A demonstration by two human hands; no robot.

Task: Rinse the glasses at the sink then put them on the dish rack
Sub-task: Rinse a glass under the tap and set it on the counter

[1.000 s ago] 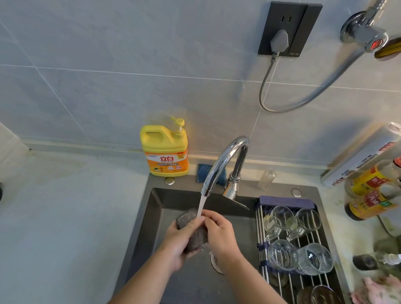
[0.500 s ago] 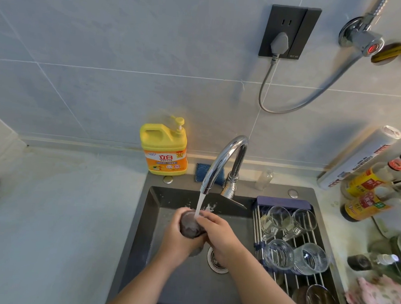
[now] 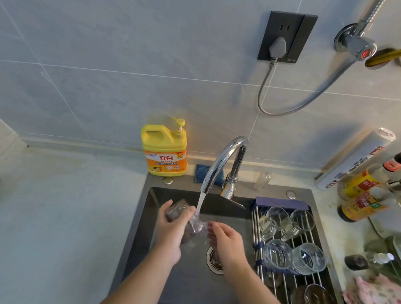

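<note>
The glass (image 3: 191, 224) lies tilted on its side over the dark sink (image 3: 147, 221), its rim end under the water (image 3: 200, 202) that runs from the chrome faucet (image 3: 223, 161). Splash blurs that end, so what is inside the glass cannot be told. The left hand (image 3: 171, 232) grips the glass around its body, thumb and fingers curled round it from below and behind. The right hand (image 3: 225, 241) sits just beside the wet rim end with its fingers relaxed and only loosely bent, holding nothing; whether the fingertips (image 3: 210, 230) actually touch the glass cannot be told through the spray. Below the hands, the drain (image 3: 215, 262) shows in the sink floor. Over the right part of the sink lies the dish rack (image 3: 282, 202), and four clear glasses rest on its rods: two at the back (image 3: 274, 221) (image 3: 301, 222) and two in front (image 3: 278, 253) (image 3: 308, 258), all lying tipped with nothing visible inside. Nearer the camera on the same rack sit two dark round pieces (image 3: 314, 302), too unclear to name. Behind the sink stand a yellow detergent bottle (image 3: 163, 149), a blue sponge (image 3: 199, 173) and a small clear bottle (image 3: 262, 180). Sauce bottles (image 3: 366, 185) and a pink cloth (image 3: 378, 301) lie on the counter to the right.
</note>
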